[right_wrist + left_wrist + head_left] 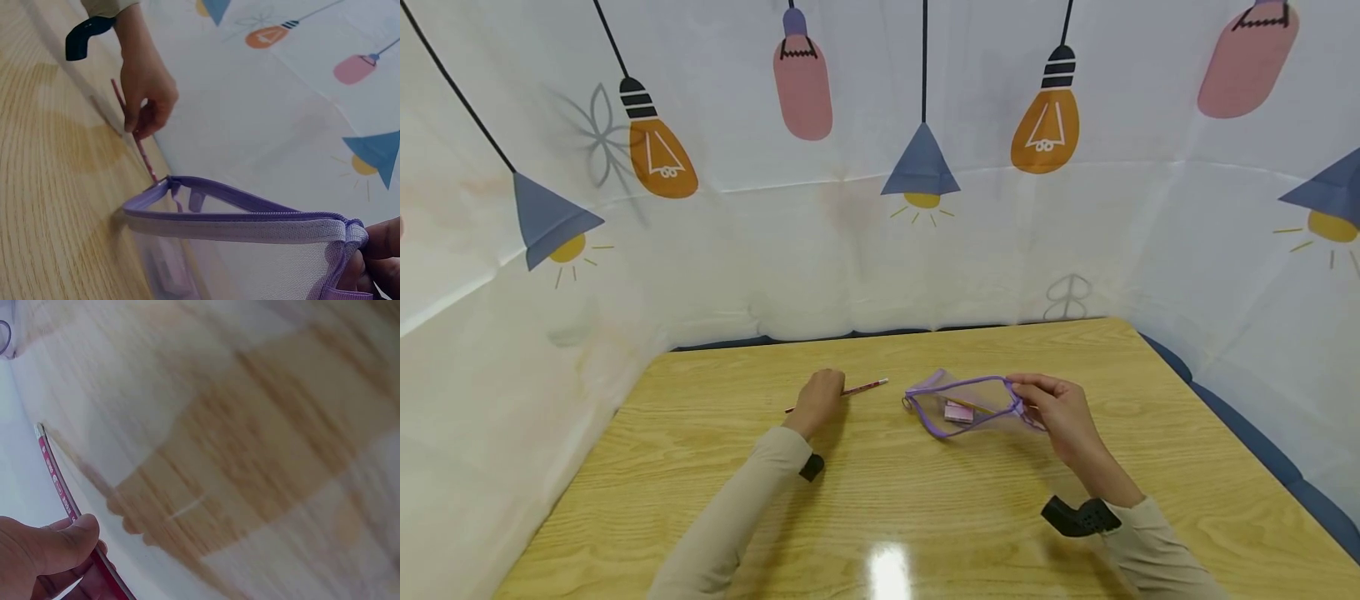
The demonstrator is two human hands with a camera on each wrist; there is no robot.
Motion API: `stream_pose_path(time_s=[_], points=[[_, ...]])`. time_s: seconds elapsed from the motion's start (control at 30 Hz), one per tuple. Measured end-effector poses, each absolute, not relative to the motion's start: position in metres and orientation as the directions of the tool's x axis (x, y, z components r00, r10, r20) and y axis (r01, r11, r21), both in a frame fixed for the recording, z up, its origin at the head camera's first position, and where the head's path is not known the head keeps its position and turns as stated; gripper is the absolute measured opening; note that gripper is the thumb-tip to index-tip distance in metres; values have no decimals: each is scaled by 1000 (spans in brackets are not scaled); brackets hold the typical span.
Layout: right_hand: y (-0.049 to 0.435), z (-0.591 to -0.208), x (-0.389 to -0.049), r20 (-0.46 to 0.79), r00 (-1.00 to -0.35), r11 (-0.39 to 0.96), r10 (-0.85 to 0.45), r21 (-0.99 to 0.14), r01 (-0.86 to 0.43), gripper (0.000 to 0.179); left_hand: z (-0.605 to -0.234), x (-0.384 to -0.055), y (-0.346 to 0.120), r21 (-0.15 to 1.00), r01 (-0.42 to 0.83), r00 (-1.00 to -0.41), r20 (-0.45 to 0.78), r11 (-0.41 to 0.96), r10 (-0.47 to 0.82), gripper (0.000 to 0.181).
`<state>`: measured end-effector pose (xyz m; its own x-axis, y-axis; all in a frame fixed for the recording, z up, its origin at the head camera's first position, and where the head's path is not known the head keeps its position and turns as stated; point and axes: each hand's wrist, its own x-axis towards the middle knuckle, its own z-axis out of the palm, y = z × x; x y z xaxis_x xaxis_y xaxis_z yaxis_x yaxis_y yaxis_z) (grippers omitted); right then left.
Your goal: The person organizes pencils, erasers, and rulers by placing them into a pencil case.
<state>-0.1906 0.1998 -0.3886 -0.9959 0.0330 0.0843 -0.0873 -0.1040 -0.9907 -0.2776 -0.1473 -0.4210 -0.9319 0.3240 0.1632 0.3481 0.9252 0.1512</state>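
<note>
My left hand [822,398] pinches a red pencil [867,387] around its middle, thumb on top, just above the table. In the left wrist view the pencil [55,478] shows white lettering and a pale end beyond the thumb. My right hand [1060,412] grips one end of a see-through mesh pencil case [269,262] with purple zip edging. The case [935,429] gapes open, its mouth toward the left hand. Inside lie a small pink and white box [958,412] and a yellow pencil [961,403].
The wood-grain table [880,492] spreads around both hands. Behind it hangs a white cloth [850,275] printed with lamps and bulbs, meeting the table's far edge. Black straps [1082,517] sit on both wrists.
</note>
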Motion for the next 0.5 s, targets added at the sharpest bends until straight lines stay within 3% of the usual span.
stream_pose_path(time_s=[0.13, 0.5], points=[[200, -390, -190, 85, -996, -110, 33, -990, -89, 21, -422, -277, -148, 146, 364, -925, 175, 920, 338, 31], [200, -389, -191, 71, -997, -150, 14, -986, -73, 17, -421, -276, -150, 197, 342, -937, 146, 919, 318, 20]])
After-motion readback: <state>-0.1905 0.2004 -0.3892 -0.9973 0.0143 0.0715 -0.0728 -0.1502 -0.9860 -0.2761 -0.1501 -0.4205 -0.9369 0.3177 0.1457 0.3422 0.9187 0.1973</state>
